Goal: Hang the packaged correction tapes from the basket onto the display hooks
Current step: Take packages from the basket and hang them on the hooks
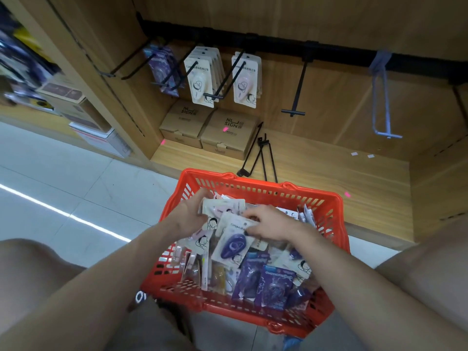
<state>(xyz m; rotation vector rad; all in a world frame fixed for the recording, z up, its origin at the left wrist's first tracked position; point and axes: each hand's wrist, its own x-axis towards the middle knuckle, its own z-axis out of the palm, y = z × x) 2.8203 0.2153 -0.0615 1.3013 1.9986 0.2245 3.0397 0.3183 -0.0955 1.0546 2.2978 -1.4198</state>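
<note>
Red plastic lattice basket point(253, 188) stood on the pale tiled floor point(63, 183), against the front edge of the wooden bottom shelf point(316, 173). It was loosely filled with packaged correction tapes point(276, 285): flat carded blister packs, cream and purple, glossy film over rounded teardrop dispensers. Both hands were down in the basket, close together but apart. Left hand point(188, 215) gripped a cream card with a pink dispenser point(222, 207) by its left edge, fingers curled round it. Right hand point(268, 222) pinched the top of a cream card with a dark purple dispenser point(231, 245), which lay tilted over the heap. Above, a black metal rail point(278, 45) ran along the wood-grain back panel and carried thin wire display hooks point(293, 112). Three hooks toward the left held hung packs: purple point(162, 67), cream with a white dispenser point(200, 79), cream with a pink one point(244, 79). Two matte brown cardboard boxes point(207, 127) sat at the shelf's back left corner. Loose black hooks point(260, 158) lay flat on the shelf just behind the basket.
</note>
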